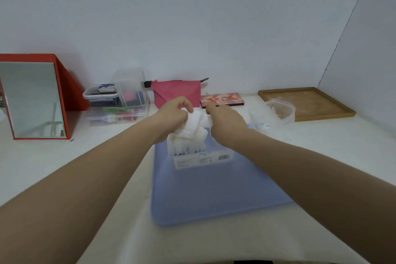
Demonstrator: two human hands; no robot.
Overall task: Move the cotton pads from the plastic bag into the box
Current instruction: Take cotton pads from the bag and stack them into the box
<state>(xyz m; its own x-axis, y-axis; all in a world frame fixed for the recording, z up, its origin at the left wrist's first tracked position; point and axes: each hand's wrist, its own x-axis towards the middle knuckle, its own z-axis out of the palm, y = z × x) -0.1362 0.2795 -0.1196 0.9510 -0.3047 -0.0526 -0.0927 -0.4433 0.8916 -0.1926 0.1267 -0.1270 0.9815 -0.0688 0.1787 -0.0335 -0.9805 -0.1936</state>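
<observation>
A clear plastic bag (201, 159) with a printed label and barcode stands on the blue mat (214, 188), full of white cotton pads (192, 128) that stick out of its top. My left hand (173, 113) grips a bunch of pads at the bag's open end. My right hand (227, 124) pinches the pads or the bag's edge from the right; its fingertips are partly hidden. Just right of that hand stands a clear box (278, 111), apart from it.
A red-framed mirror (32, 98) leans at the far left. Clear stacked organisers (120, 100), a pink pouch (175, 94) and a patterned palette (222, 98) line the back wall. A wooden tray (308, 103) lies at the back right.
</observation>
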